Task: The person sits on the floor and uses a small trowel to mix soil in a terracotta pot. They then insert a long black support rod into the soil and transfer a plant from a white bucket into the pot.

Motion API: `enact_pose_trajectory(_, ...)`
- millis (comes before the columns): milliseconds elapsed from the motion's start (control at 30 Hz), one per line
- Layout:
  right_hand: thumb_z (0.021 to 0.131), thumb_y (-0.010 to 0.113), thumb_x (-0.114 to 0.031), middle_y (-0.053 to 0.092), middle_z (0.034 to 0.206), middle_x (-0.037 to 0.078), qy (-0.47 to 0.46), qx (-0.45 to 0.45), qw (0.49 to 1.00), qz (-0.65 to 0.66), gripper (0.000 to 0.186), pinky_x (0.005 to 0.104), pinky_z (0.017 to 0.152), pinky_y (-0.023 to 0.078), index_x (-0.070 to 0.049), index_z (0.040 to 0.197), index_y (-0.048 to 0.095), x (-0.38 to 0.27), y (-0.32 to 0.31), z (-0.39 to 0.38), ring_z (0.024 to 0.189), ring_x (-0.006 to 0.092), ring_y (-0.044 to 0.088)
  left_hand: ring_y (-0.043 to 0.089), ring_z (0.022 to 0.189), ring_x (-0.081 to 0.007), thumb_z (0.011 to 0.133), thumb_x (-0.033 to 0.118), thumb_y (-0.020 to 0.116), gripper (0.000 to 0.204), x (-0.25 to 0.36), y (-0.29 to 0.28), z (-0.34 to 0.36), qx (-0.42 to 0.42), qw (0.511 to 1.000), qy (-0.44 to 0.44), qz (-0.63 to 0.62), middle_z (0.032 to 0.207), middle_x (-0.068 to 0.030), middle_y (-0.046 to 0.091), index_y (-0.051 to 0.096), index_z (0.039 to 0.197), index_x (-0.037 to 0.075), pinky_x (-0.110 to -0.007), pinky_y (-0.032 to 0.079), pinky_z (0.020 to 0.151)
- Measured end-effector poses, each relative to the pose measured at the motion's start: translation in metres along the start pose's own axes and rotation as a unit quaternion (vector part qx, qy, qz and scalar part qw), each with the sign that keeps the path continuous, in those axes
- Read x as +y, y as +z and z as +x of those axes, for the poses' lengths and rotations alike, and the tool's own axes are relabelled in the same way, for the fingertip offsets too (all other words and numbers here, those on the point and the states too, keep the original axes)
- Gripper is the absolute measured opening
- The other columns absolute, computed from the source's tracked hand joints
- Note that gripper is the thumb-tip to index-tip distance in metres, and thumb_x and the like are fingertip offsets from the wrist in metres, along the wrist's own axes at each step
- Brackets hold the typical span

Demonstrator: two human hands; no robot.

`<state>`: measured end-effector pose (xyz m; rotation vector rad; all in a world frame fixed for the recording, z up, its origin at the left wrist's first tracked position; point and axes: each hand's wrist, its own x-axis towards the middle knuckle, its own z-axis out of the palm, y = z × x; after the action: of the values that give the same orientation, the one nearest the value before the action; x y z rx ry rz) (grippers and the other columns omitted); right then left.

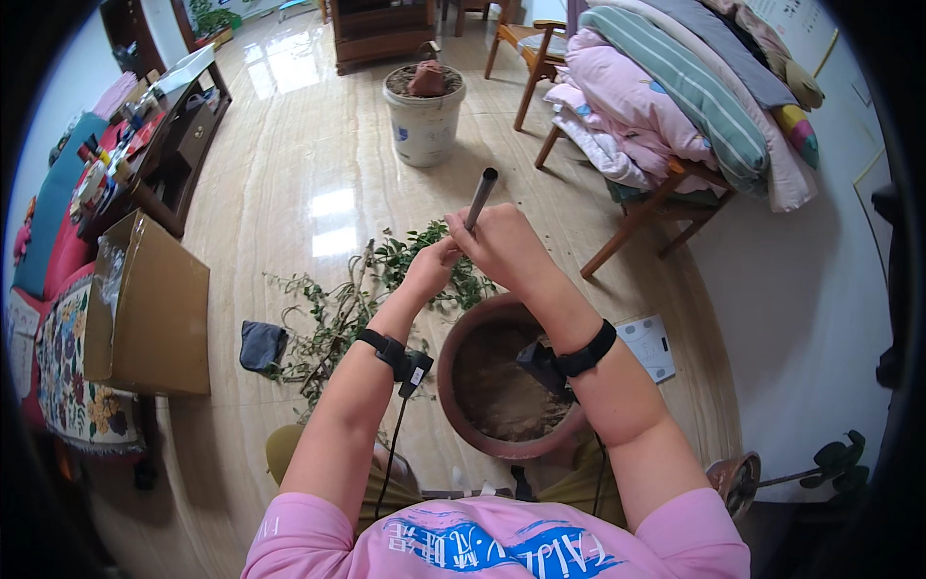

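My right hand (pixel 497 241) is closed around a dark metal tube (pixel 480 195) that points up and away from me. My left hand (pixel 434 262) is just below and left of it, its fingers closed at the tube's lower part, partly hidden. Beneath my arms is a wide reddish-brown pot (pixel 492 391) holding dry soil (pixel 497 405). Uprooted leafy branches (pixel 338 328) lie on the floor beside the pot, reaching behind my hands.
A white bucket (pixel 424 130) with soil stands ahead. A cardboard box (pixel 154 309) and cluttered dark table (pixel 183 140) are left, with a grey cloth (pixel 262 344) nearby. Right are wooden chairs (pixel 622 236) piled with bedding (pixel 666 106), and a white scale (pixel 646 347).
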<state>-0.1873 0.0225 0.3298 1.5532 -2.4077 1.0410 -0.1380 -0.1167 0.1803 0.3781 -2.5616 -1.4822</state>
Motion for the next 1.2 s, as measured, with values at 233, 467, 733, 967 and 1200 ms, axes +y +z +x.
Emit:
enact_pose_trajectory(233, 0.097, 0.053, -0.027, 0.059, 0.063, 0.020, -0.045, -0.037, 0.997, 0.049, 0.037, 0.0460, 0.056, 0.045, -0.001, 0.073, 0.063, -0.053, 0.046, 0.027, 0.063, 0.0406, 0.060, 0.067, 0.097, -0.0240, 0.097, 0.008, 0.055, 0.023, -0.028, -0.070, -0.049, 0.063, 0.997, -0.031, -0.014, 0.104, -0.0129, 0.071, 0.063, 0.118, 0.006, -0.034, 0.050, 0.086)
enact_pose_trajectory(467, 0.092, 0.059, -0.035, 0.063, 0.067, 0.023, 0.020, 0.047, 0.999, 0.007, 0.041, 0.0465, 0.061, 0.050, -0.001, 0.070, 0.066, -0.046, 0.057, 0.042, 0.067, 0.0411, 0.063, 0.062, 0.088, -0.0163, 0.095, 0.008, 0.056, 0.029, -0.086, -0.052, -0.038, 0.182, 0.971, -0.005, -0.155, 0.101, -0.0083, 0.067, 0.057, 0.124, 0.003, -0.029, 0.050, 0.080)
enact_pose_trajectory(733, 0.093, 0.062, -0.036, 0.067, 0.069, 0.011, 0.318, 0.056, 0.939, 0.122, 0.038, 0.0318, 0.055, 0.052, 0.001, 0.086, 0.067, 0.045, -0.003, 0.007, 0.060, 0.0173, 0.066, 0.049, 0.124, -0.0412, 0.103, 0.031, 0.048, 0.056, -0.104, 0.057, 0.009, 0.133, 0.579, -0.328, -0.735, 0.146, -0.0288, 0.033, 0.024, 0.146, 0.003, -0.045, 0.051, 0.100)
enact_pose_trajectory(967, 0.097, 0.053, -0.049, 0.068, 0.087, 0.010, 0.443, -0.042, 0.869, 0.216, 0.051, 0.0271, 0.058, 0.054, 0.000, 0.101, 0.065, 0.072, -0.034, -0.042, 0.064, 0.0158, 0.066, 0.056, 0.117, -0.0396, 0.105, 0.033, 0.040, 0.049, -0.108, 0.123, 0.047, 0.101, 0.451, -0.301, -0.834, 0.128, -0.0238, 0.053, 0.037, 0.130, -0.009, -0.043, 0.053, 0.097)
enact_pose_trajectory(1200, 0.094, 0.058, -0.048, 0.069, 0.083, 0.014, 0.448, -0.253, 0.856, 0.060, 0.052, 0.0334, 0.061, 0.056, 0.003, 0.096, 0.068, 0.026, -0.050, -0.070, 0.065, 0.0228, 0.067, 0.067, 0.099, -0.0345, 0.103, 0.008, 0.040, 0.019, -0.109, 0.154, 0.067, 0.127, 0.480, -0.281, -0.821, 0.107, -0.0176, 0.061, 0.048, 0.111, -0.007, -0.040, 0.059, 0.090)
